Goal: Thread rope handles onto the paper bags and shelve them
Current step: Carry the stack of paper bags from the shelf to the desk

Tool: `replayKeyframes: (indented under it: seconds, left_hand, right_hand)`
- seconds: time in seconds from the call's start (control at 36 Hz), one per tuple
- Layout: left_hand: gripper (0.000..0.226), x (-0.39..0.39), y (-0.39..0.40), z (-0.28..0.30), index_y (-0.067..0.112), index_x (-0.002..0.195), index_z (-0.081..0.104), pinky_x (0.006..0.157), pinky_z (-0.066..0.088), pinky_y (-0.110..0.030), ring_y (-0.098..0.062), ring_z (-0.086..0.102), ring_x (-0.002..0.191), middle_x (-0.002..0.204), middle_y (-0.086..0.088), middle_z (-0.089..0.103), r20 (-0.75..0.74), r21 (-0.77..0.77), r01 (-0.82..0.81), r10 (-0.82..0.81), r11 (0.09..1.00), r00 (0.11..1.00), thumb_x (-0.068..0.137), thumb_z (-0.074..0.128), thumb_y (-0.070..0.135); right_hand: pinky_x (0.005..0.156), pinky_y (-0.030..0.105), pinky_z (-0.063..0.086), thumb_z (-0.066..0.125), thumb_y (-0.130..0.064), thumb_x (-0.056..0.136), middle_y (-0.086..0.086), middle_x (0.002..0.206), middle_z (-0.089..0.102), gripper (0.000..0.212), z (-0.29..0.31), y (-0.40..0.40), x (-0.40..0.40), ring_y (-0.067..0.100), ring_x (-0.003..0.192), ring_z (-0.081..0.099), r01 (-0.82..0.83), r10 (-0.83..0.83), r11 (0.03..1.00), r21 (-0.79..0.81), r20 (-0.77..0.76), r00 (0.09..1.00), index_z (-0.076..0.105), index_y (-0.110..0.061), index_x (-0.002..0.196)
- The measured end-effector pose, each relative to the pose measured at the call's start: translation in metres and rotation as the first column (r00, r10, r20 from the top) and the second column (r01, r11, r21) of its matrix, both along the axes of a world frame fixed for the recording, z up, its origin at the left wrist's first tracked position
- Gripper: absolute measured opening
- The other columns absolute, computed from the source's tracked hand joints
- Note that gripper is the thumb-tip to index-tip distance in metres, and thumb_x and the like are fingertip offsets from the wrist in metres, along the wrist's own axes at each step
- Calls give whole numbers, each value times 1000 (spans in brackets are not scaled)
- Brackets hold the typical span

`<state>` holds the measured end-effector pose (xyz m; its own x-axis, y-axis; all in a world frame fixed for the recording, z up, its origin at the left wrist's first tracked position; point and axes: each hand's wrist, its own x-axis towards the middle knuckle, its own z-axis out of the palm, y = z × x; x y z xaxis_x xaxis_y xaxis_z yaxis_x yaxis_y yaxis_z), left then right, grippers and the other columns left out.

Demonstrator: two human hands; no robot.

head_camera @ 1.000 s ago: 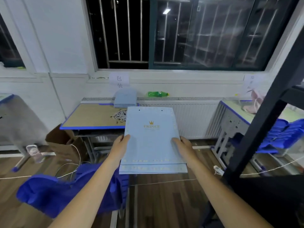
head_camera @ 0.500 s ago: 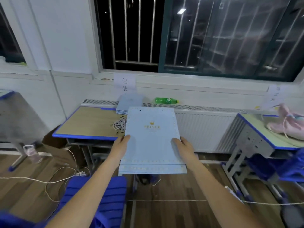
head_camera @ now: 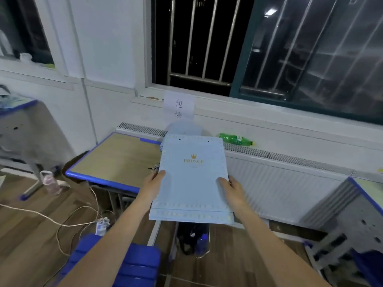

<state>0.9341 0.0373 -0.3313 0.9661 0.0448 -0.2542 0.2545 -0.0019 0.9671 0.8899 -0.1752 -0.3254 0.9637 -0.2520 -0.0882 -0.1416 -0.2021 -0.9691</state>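
A flat, folded light-blue paper bag [head_camera: 192, 179] with a gold crown and "PRINCE" print is held out in front of me, its two handle holes at the far edge with no rope in them. My left hand [head_camera: 152, 186] grips its left edge, thumb on top. My right hand [head_camera: 231, 190] grips the right edge the same way. A stack of more light-blue bags [head_camera: 182, 127] lies behind it at the desk's far end, and a bit of the white rope handles [head_camera: 155, 167] peeks out by my left thumb.
A wood-topped desk with blue edging [head_camera: 116, 160] stands ahead left, before a white radiator [head_camera: 279, 183] carrying a green bottle [head_camera: 236, 139]. A blue chair [head_camera: 128, 264] is below me, cables [head_camera: 62, 220] trail on the floor, and a second desk [head_camera: 364, 204] stands right.
My view has swung left and nearer the desk; the black shelf frame on the right has left the picture. Both hands keep the same hold on the bag.
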Motion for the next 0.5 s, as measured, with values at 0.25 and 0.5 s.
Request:
replayKeyframes:
  seconds: [0.25, 0.5]
  left_hand:
    - [40, 108, 29, -26, 10, 130, 55, 90, 38, -31, -30, 52, 120, 134, -10, 55, -78, 56, -82, 86, 995, 993, 98, 48, 32]
    - [35, 185, 17, -41, 9, 125, 59, 95, 32, -27, -26, 48, 123, 128, -3, 56, -61, 180, -161, 174, 970, 983, 98, 49, 28]
  right_hand:
    - [59, 17, 53, 44, -22, 100, -3, 99, 67, 25, -21, 21, 118, 12, 84, 66, -103, 101, 995, -13, -107, 989, 59, -16, 119]
    - [81, 36, 55, 50, -25, 96, 3, 101, 68, 22, -46, 8, 207, 20, 88, 66, -58, 65, 998, 38, -190, 980, 61, -16, 112]
